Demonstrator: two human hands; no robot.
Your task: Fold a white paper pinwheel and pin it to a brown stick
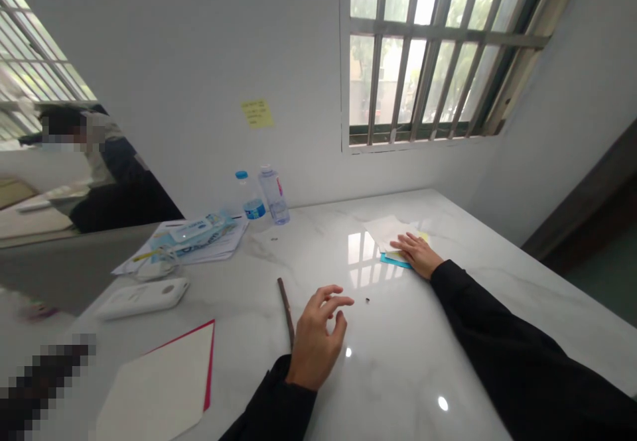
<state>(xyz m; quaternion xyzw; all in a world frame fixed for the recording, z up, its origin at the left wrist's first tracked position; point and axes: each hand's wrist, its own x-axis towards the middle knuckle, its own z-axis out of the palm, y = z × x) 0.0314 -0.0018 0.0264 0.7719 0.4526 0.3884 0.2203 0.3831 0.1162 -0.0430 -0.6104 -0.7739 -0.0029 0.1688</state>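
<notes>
My left hand (319, 336) hovers over the near middle of the marbled table, fingers curved and apart, with nothing between them. Just left of it lies a thin dark brown stick (285, 308), its lower end hidden behind the hand. A tiny dark bit (367, 300) rests on the table to the right of those fingertips. Farther right, my right hand (417, 254) lies flat with fingers spread on a small stack of papers: a white sheet (387, 230), and beneath the hand a blue piece (395, 260) and some yellow that is partly covered.
At left are a white sheet with a red one under it (164, 381), a white rounded device (144, 298), and papers with a blue packet (199, 232). Two plastic bottles (273, 195) stand by the wall. A yellow note (257, 114) sticks there. Another person (119, 162) sits beyond.
</notes>
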